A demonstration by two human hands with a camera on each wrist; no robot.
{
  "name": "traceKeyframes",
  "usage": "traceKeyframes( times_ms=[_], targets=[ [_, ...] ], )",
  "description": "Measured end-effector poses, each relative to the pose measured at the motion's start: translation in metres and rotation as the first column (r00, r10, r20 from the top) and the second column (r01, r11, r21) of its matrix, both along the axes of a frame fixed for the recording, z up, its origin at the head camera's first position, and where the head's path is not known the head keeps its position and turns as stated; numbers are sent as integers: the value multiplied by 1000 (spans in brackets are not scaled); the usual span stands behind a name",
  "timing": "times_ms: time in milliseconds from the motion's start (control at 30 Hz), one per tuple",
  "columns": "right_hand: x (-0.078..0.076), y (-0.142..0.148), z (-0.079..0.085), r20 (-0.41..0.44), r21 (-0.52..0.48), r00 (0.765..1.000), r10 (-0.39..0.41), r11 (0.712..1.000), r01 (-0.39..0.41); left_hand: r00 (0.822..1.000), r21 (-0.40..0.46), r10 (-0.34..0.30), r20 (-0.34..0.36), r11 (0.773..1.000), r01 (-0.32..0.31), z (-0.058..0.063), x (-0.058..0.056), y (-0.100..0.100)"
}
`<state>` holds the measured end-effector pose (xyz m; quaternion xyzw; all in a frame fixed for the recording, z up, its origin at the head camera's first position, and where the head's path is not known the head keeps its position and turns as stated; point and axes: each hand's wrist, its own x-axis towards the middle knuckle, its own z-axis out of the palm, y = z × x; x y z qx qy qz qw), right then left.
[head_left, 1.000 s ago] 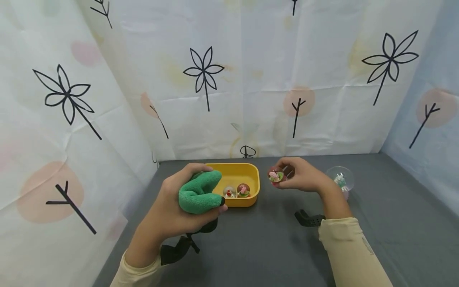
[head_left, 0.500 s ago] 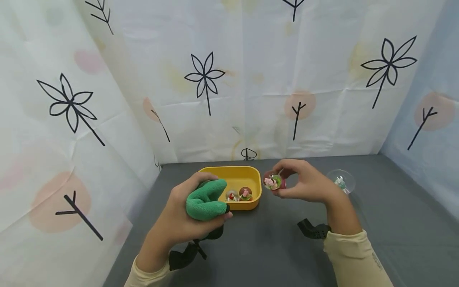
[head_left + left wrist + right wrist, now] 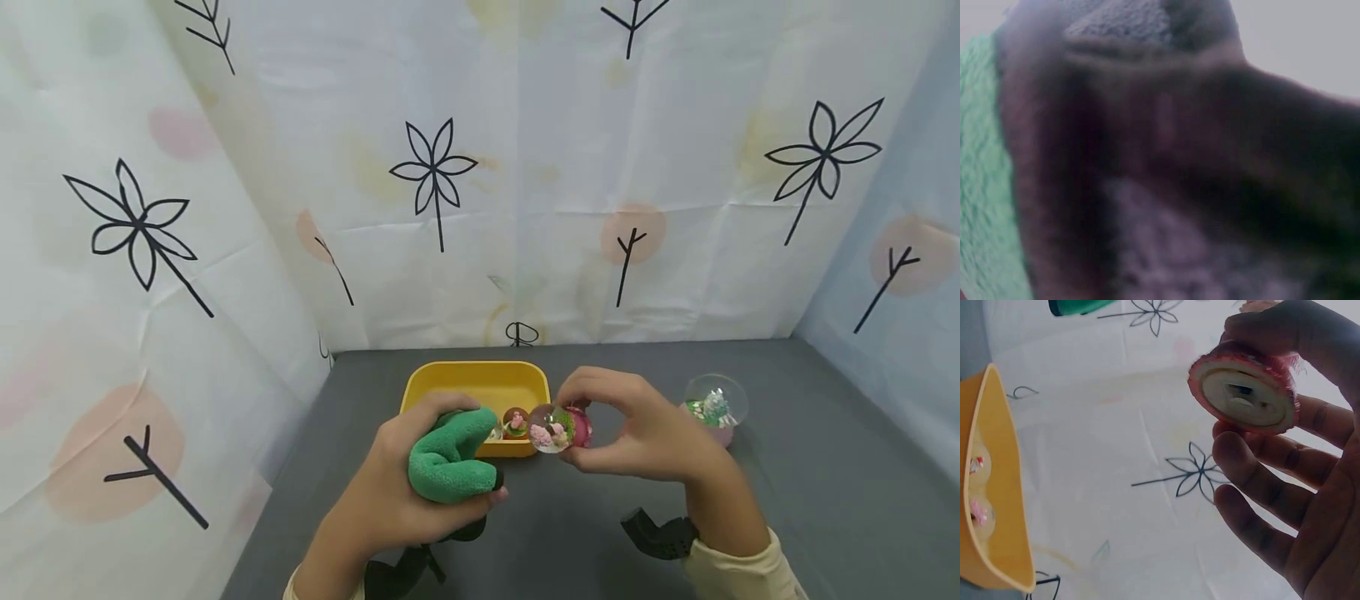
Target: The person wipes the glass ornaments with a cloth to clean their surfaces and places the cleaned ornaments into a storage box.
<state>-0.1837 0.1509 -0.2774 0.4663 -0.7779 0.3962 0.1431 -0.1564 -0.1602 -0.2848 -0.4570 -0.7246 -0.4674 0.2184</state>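
In the head view my left hand (image 3: 393, 483) grips a folded green cloth (image 3: 448, 462), fuzzy like a towel. The left wrist view is dark and blurred, with the green cloth (image 3: 985, 181) along its left side. My right hand (image 3: 645, 437) holds a small snow globe (image 3: 553, 429) with pink figures inside, thumb and fingers round its pink base. The globe lies tilted, its clear dome facing left, a short gap from the cloth. From the right wrist, the snow globe's pale underside (image 3: 1244, 397) shows.
Behind the hands stands a yellow tray (image 3: 427, 375) with two small snow globes (image 3: 515, 423) in it, one partly hidden by the cloth. Another snow globe (image 3: 714, 404) stands at right on the grey table (image 3: 810, 467). A printed curtain (image 3: 562, 167) hangs behind.
The right hand has moved left with its snow globe and turned the dome sideways towards the cloth. My left hand has shifted right with the cloth. The gap between them has narrowed.
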Motion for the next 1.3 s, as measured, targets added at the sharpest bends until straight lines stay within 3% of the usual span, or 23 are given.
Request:
traceKeyframes(
  times_ms=[267, 400, 667, 1033, 1300],
  targets=[
    [7, -14, -1, -40, -62, 999, 25, 998, -27, 998, 55, -64, -1, 996, 64, -5, -5, 4],
    [7, -23, -1, -107, -101, 991, 86, 990, -97, 996, 70, -94, 5, 993, 93, -7, -6, 7],
    [9, -40, -2, -170, -80, 980, 106, 989, -121, 993, 88, -117, -13, 989, 118, -15, -9, 17],
    [8, -43, -5, -192, -79, 980, 61, 994, -77, 985, 84, -172, -4, 982, 171, -19, -19, 25],
    [8, -45, -5, -168, -94, 980, 105, 988, -122, 982, 134, -186, 23, 974, 181, -21, -20, 21]
  ],
)
